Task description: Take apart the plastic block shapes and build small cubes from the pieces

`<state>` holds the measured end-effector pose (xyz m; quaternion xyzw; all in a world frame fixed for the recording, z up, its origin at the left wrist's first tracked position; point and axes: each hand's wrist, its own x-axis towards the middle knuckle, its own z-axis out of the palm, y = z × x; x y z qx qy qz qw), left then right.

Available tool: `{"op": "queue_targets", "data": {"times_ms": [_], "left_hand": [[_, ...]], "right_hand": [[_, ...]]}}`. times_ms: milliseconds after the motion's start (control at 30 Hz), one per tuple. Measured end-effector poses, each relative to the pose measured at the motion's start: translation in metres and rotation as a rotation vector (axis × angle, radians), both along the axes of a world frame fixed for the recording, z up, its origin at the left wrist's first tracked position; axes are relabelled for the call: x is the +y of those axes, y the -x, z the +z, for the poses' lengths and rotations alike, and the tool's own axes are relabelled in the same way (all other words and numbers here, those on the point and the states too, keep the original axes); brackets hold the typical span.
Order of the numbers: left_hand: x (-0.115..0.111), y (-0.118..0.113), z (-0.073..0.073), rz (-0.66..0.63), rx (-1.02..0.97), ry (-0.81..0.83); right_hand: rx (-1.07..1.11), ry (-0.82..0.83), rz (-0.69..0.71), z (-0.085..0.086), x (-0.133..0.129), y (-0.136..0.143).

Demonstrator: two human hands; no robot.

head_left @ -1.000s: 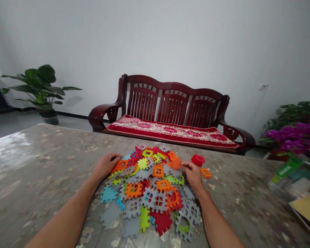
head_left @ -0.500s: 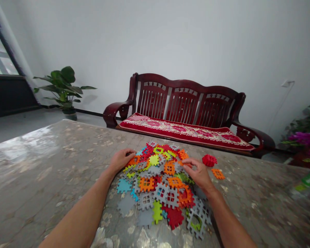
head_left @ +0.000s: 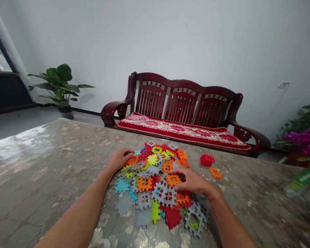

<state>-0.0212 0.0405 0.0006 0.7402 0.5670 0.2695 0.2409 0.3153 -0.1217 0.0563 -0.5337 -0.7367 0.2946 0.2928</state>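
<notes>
A heap of flat plastic interlocking tiles with notched edges lies in front of me, in grey, orange, red, lime green and blue. My left hand (head_left: 119, 159) rests at the heap's left edge, fingers loosely bent beside an orange window tile (head_left: 132, 160); nothing shows in its grasp. Over the right side of the heap is my right hand (head_left: 192, 181), thumb and fingers apart around another orange window tile (head_left: 173, 180). Its thumb tip is by a grey window tile (head_left: 169, 197). A red tile (head_left: 172, 217) and a lime green tile (head_left: 155, 212) lie at the near side.
A red block of joined tiles (head_left: 207, 159) and a single orange tile (head_left: 215, 173) sit apart, right of the heap. The table (head_left: 54, 165) has a patterned cover. A wooden bench (head_left: 183, 100) stands beyond it. At the right edge is a blurred green-labelled item (head_left: 307, 177).
My right hand has moved nearer and left, from the heap's upper right to the orange window tile, and its fingers have spread. My left hand stays by the left edge. The view shifted slightly.
</notes>
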Motion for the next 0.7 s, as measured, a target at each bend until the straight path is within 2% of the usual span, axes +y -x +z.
{"op": "queue_targets", "data": {"times_ms": [133, 233, 300, 367, 467, 533, 600, 700], "left_hand": [[-0.001, 0.000, 0.001, 0.012, -0.016, 0.016], [0.000, 0.000, 0.002, 0.023, -0.003, 0.011], [0.001, 0.000, 0.002, 0.019, 0.005, 0.004], [0.002, 0.001, 0.002, 0.018, 0.014, 0.008], [0.004, 0.001, 0.000, 0.017, 0.015, 0.011], [0.005, 0.002, -0.001, 0.011, 0.009, 0.012], [0.007, 0.003, -0.003, 0.002, 0.008, 0.018], [0.008, 0.004, -0.006, -0.015, 0.009, 0.018]], "right_hand": [[-0.010, 0.055, -0.049, 0.011, 0.001, -0.005], [0.009, 0.013, -0.240, 0.017, 0.003, -0.028], [0.027, -0.056, -0.408, 0.017, 0.003, -0.055], [0.046, -0.118, -0.557, 0.010, -0.001, -0.090], [0.082, -0.107, -0.726, -0.006, -0.012, -0.142], [0.141, -0.092, -0.790, -0.019, -0.019, -0.167], [0.209, -0.114, -0.824, -0.031, -0.023, -0.181], [0.208, -0.140, -0.838, -0.044, -0.023, -0.189]]}}
